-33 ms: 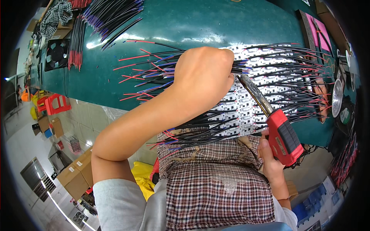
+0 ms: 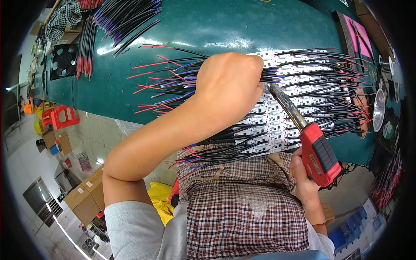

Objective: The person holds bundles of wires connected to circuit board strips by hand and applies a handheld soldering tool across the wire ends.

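Observation:
My left hand [image 2: 229, 82] is closed, back upward, around a bundle of black wires [image 2: 272, 74]. Blue-tipped wire ends stick out on its right side, and its fingertips are hidden. In my right hand [image 2: 306, 187] is a red and black soldering iron [image 2: 320, 155], its metal tip pointing up and left. That tip sits close by my left fingers, over a sheet of white circuit boards [image 2: 277, 138]; whether it touches a board I cannot tell. Rows of black wires with red ends [image 2: 346, 110] are attached to the boards and fan out to the right.
A green table [image 2: 242, 26] carries the boards. Loose black wires [image 2: 125, 17] are piled at the far left, near red-tipped wires [image 2: 86, 47] and a black fan [image 2: 64, 61]. On the right are a pink pad [image 2: 357, 37] and a round metal dish [image 2: 378, 110].

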The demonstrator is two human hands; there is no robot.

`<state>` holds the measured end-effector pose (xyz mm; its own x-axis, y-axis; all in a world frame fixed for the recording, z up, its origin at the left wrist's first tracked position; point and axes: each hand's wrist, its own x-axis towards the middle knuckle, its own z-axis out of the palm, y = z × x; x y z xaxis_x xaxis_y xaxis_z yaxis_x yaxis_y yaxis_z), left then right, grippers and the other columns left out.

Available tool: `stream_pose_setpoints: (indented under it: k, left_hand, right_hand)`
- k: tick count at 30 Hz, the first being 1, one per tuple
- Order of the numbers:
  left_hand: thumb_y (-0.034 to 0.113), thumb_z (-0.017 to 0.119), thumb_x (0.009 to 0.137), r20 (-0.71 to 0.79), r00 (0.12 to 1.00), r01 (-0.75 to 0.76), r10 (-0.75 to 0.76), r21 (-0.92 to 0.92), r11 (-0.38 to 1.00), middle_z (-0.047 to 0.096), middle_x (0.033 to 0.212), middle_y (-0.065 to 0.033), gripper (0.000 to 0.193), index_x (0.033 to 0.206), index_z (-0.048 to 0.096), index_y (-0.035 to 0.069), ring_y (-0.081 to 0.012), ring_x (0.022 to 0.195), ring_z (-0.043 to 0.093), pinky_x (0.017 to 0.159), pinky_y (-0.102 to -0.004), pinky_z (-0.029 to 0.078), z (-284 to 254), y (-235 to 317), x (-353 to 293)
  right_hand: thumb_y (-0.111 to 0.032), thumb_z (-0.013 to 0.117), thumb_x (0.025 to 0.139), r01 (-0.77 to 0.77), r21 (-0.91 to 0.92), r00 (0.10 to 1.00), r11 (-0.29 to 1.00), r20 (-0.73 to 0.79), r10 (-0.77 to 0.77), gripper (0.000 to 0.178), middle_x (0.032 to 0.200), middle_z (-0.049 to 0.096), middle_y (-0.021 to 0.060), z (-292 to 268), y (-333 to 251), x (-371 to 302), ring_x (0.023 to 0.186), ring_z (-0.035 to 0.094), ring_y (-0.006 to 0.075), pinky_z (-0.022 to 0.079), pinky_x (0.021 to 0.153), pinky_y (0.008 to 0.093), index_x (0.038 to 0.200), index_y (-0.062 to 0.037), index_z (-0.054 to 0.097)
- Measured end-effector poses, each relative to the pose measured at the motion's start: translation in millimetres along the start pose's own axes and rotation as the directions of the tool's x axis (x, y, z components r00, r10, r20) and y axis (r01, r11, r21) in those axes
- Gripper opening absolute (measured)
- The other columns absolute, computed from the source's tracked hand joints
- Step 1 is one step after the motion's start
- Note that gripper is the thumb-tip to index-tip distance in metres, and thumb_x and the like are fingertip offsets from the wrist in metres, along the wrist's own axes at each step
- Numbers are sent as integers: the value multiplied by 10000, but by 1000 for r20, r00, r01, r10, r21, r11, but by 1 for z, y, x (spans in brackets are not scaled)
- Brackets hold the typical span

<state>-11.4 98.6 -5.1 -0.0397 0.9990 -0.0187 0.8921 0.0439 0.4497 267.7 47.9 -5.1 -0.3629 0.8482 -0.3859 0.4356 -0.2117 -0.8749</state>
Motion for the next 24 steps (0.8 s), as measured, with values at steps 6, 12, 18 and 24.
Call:
stream_pose_setpoints:
  k: [6,12,18,24]
  left_hand:
    - [118,687,725,12,1000,-7,7,11,1000,631,662,-157,131,726,615,9,-365,660,633,621,-446,505,-1,2,2]
    - [122,675,740,43,999,18,-19,18,1000,638,675,-163,129,745,620,6,-361,671,638,621,-447,506,0,1,2]
    - [116,643,781,86,990,120,-109,-144,982,652,769,-207,220,958,601,-6,-412,746,631,688,-477,497,-8,7,0]
    - [51,618,802,-11,1000,5,-6,-66,998,644,874,-207,220,1013,585,-2,-405,842,617,721,-481,485,-11,1,-7]
  right_hand:
    - [-44,593,929,126,63,991,990,-63,-122,101,677,504,21,0,-1,-1,461,397,54,332,432,224,990,15,539]
    - [-17,569,928,121,160,992,980,-37,-116,133,707,508,37,-4,-2,0,449,362,47,329,426,220,1040,34,518]
    - [-17,573,924,81,205,994,975,-91,-63,179,737,520,49,-3,-2,-3,455,371,46,349,430,215,1086,36,518]
    - [-10,584,911,71,202,991,977,-130,-45,236,778,536,62,-2,-4,-5,476,399,59,368,440,216,1133,23,511]
